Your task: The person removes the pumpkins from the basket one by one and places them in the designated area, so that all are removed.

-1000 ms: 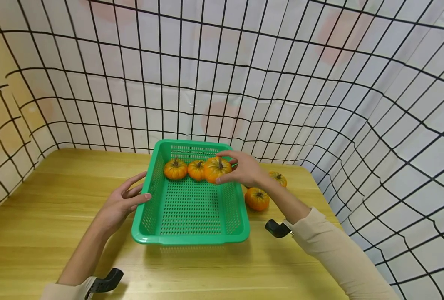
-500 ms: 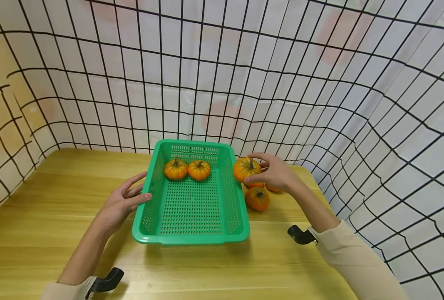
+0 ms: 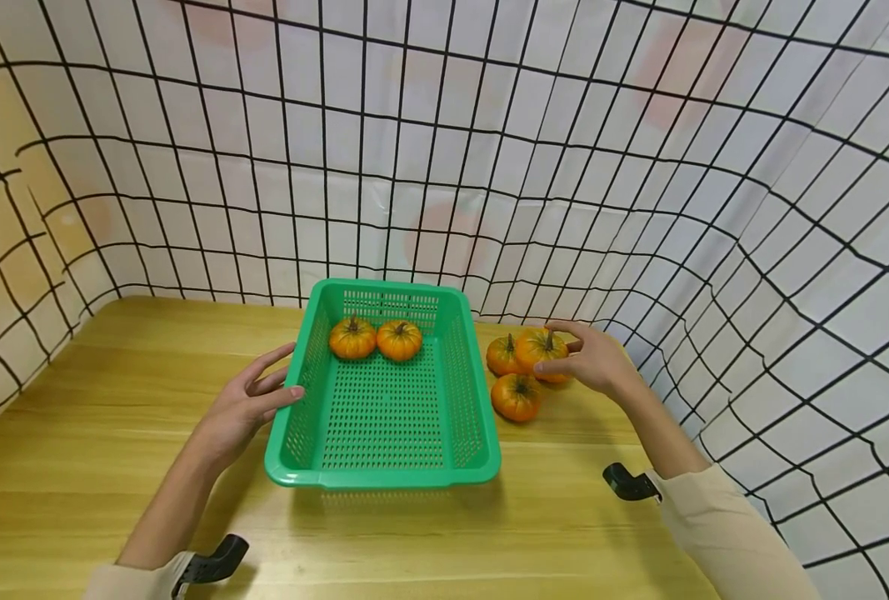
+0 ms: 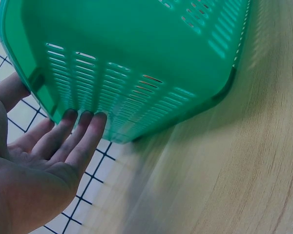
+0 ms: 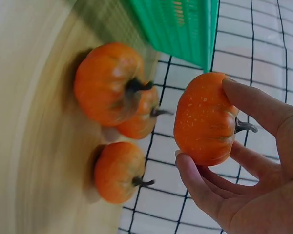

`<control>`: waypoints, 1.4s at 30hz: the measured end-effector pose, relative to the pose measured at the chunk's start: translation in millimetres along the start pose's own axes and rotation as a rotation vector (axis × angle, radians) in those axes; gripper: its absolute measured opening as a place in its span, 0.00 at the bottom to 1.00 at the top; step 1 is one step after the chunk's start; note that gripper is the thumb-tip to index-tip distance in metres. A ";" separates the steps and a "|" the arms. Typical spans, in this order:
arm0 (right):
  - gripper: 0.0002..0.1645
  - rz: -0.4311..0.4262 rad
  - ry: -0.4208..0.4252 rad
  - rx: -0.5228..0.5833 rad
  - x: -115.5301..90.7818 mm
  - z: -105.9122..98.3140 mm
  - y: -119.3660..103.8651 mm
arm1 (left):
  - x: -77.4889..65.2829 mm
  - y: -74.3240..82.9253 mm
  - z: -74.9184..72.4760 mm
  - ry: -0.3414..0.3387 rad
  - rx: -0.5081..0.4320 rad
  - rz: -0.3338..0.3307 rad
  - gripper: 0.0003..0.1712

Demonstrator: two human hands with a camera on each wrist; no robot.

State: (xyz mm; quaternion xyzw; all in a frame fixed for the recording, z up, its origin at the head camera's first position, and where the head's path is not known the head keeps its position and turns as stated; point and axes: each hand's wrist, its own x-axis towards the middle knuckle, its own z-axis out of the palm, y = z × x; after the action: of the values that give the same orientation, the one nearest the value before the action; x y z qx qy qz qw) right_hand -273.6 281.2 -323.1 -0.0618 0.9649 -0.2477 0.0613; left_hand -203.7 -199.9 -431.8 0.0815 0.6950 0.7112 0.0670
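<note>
My left hand [image 3: 237,412] holds the side of a green plastic basket [image 3: 382,480], thumb over its rim and fingertips against the outer wall [image 4: 122,73] in the left wrist view. Two small orange pumpkins, one at the left [image 3: 352,339] and one beside it [image 3: 399,341], sit at the basket's far end. To the right of the basket, my right hand [image 3: 597,362] grips another pumpkin [image 5: 202,119] between thumb and fingers, its dark stem toward the palm. That pumpkin is raised above the table, partly covering one below it in the head view.
Beside the basket on the wooden table [image 3: 152,367] lie a front pumpkin [image 3: 516,398], a left one [image 3: 501,358] and a partly hidden one [image 3: 556,378]. A white wall covering with a black grid [image 3: 384,208] rises behind the table and at its sides.
My right hand has carried its pumpkin from over the basket out across the rim and rightward, above the other pumpkins. Two pumpkins stay inside. The left hand keeps its place.
</note>
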 end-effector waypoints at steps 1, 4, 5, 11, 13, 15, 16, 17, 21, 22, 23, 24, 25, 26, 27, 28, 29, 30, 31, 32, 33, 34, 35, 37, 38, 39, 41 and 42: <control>0.51 0.004 0.001 0.010 -0.3 0.3 3.6 | 0.0 0.3 -0.1 0.001 -0.001 0.000 0.44; 0.50 0.005 -0.010 0.083 -0.7 1.7 15.6 | -0.1 1.0 -0.1 0.000 0.000 0.001 0.44; 0.50 0.004 -0.016 0.110 -1.2 2.1 19.0 | -0.1 1.0 -0.3 0.001 -0.002 0.001 0.44; 0.51 0.048 -0.047 0.189 -5.9 6.4 36.8 | -0.2 0.5 0.1 -0.001 -0.011 -0.001 0.44; 0.52 0.077 -0.054 0.189 -7.9 8.7 41.6 | -0.4 0.9 0.7 -0.003 -0.017 -0.001 0.44; 0.53 0.103 -0.056 0.180 -9.7 11.2 46.4 | -0.8 1.6 1.2 -0.005 -0.022 0.000 0.44; 0.53 0.113 -0.056 0.171 -10.6 12.5 48.9 | -1.0 1.9 1.3 -0.007 -0.022 0.002 0.44; 0.53 0.119 -0.056 0.164 -11.5 13.7 51.4 | -1.1 2.2 1.6 -0.006 -0.025 0.002 0.44; 0.54 0.134 -0.059 0.157 -14.6 18.6 61.5 | -1.4 3.1 2.0 -0.003 -0.020 0.003 0.44; 0.54 0.138 -0.060 0.157 -15.4 19.9 63.9 | -1.3 3.3 2.1 -0.002 -0.016 0.001 0.44; 0.54 0.137 -0.061 0.156 -16.0 21.3 66.6 | -1.1 3.5 2.3 0.002 -0.014 -0.002 0.44; 0.54 0.139 -0.058 0.155 -16.3 22.9 69.0 | -0.9 3.6 2.3 0.003 -0.011 -0.005 0.44; 0.54 0.141 -0.056 0.157 -16.7 24.6 71.5 | -0.6 3.7 2.4 0.005 -0.007 -0.009 0.44; 0.54 0.141 -0.052 0.157 -16.8 26.3 73.9 | -0.3 3.6 2.2 0.006 -0.004 -0.011 0.44; 0.54 0.139 -0.050 0.157 -17.0 28.0 76.0 | -0.1 3.5 2.1 0.007 -0.001 -0.013 0.44; 0.54 0.140 -0.047 0.158 -17.2 29.7 77.8 | -0.1 3.6 2.1 0.007 0.000 -0.014 0.44; 0.54 0.138 -0.046 0.160 -17.4 31.2 79.4 | 0.0 3.5 2.2 0.008 0.000 -0.014 0.44; 0.53 0.142 -0.044 0.165 -17.6 32.8 80.8 | -0.1 3.6 2.3 0.007 0.001 -0.014 0.44; 0.53 0.143 -0.045 0.168 -17.9 34.1 82.1 | -0.4 3.8 2.4 0.007 -0.001 -0.014 0.45; 0.54 0.148 -0.045 0.162 -18.5 34.7 82.9 | -0.6 3.8 2.3 0.006 -0.002 -0.015 0.45; 0.54 0.152 -0.045 0.158 -18.9 35.6 83.7 | -1.0 4.3 2.4 0.005 -0.004 -0.014 0.45; 0.54 0.158 -0.045 0.153 -19.2 36.3 84.5 | -1.3 4.5 2.5 0.005 -0.005 -0.014 0.45; 0.54 0.161 -0.045 0.148 -19.6 36.8 85.0 | -1.3 4.3 2.2 0.006 -0.007 -0.015 0.45; 0.54 0.163 -0.045 0.137 -20.1 37.3 85.8 | -1.4 4.3 1.9 0.005 -0.009 -0.013 0.45; 0.54 0.163 -0.045 0.131 -20.2 37.5 86.2 | -1.3 4.1 1.7 0.006 -0.009 -0.013 0.45; 0.54 0.162 -0.046 0.130 -20.0 38.3 86.8 | -1.3 4.1 1.6 0.007 -0.010 -0.013 0.44; 0.54 0.160 -0.045 0.125 -19.9 39.5 87.8 | -1.2 3.8 1.5 0.006 -0.012 -0.011 0.44; 0.54 0.159 -0.046 0.124 -19.8 39.9 88.4 | -1.2 4.1 1.5 0.005 -0.013 -0.010 0.44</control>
State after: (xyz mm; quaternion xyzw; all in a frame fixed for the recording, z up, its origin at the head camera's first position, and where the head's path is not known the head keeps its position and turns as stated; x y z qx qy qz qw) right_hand -256.1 342.2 -399.1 0.0130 0.9480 -0.2997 0.1065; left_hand -202.1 -198.8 -427.7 0.0759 0.6910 0.7155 0.0693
